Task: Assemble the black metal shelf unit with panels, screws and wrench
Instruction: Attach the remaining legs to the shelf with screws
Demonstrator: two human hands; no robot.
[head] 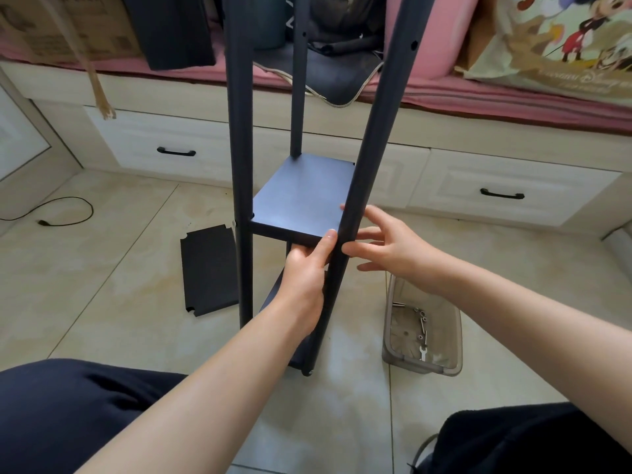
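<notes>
The black shelf frame stands upright on the floor, with a shelf panel (302, 196) seated between its posts. My left hand (306, 268) grips the panel's front right corner from below, thumb lying up along the edge. The near right post (372, 138) leans slightly. My right hand (383, 246) hovers beside that post with fingers spread, fingertips touching it at panel height. A loose black panel (208, 268) lies flat on the floor left of the frame. A small wrench (423, 353) and several screws (421, 318) lie in a clear plastic tray (441, 369) at the right.
A bed base with white drawers (513, 189) runs across the back, close behind the frame. A black cable (65, 213) curls on the tiles at the left. My knees in dark trousers (68, 415) fill the bottom corners. Bags and a cardboard box sit on the bed.
</notes>
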